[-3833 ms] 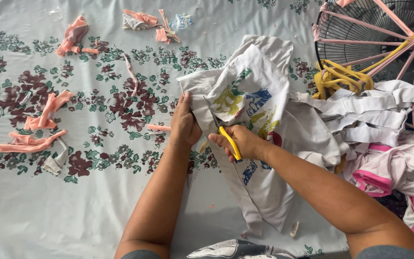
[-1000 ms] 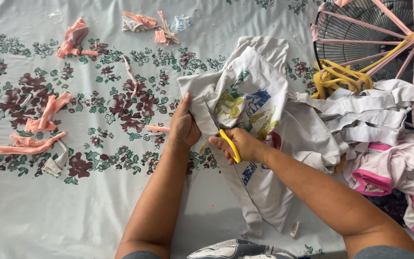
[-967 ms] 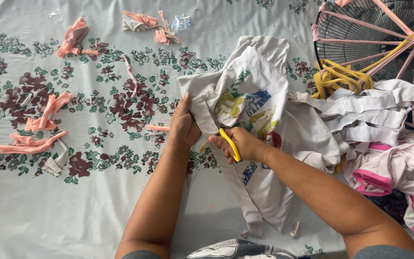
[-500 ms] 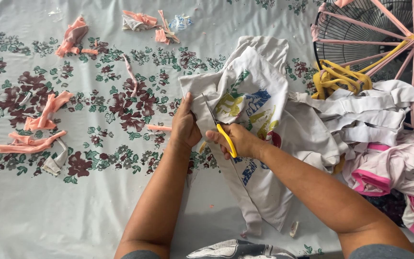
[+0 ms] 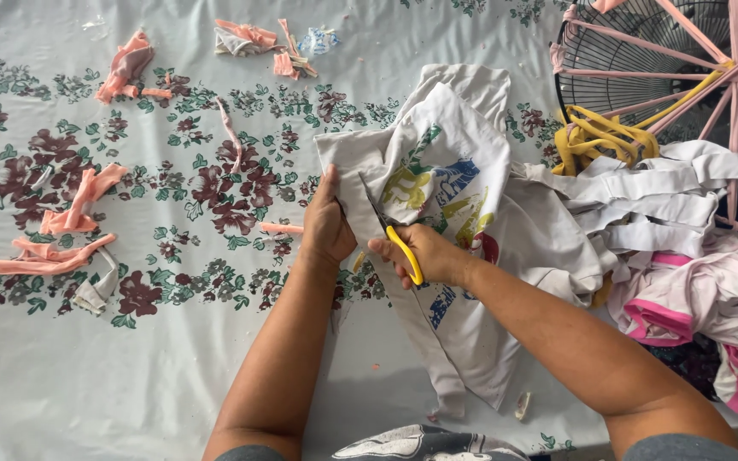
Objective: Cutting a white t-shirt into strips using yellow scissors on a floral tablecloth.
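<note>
A: Where is the shirt (image 5: 463, 213)?

B: Flat on the flowered cloth (image 5: 172, 358) that covers the table, right of centre, with its printed front up. The left hand (image 5: 328, 224) presses down on its left edge, fingers together and flat on the fabric. The right hand (image 5: 424, 254) is curled tight around the yellow handles of the scissors (image 5: 390, 235), whose blades point up and left into the grey fabric, just beside the left hand.

A: How would that fabric handle?

B: I judge it soft, thin and light, a knit that creases and slides. It already bunches in folds near the top. It likely needs to be pinned or pulled taut close to the blades, which is where the left hand sits. Grip it by an edge or seam, not the loose middle.

A: What can't you make out?

B: The blade tips are lost against the folds, so I cannot tell how far they are parted. The shirt's right side runs under a heap of white strips (image 5: 651, 196) and pink-trimmed clothes (image 5: 694, 299). A fan guard (image 5: 642, 51) with strips tied on it is cut off at the top right. Pink scraps (image 5: 53, 248) lie at the left.
</note>
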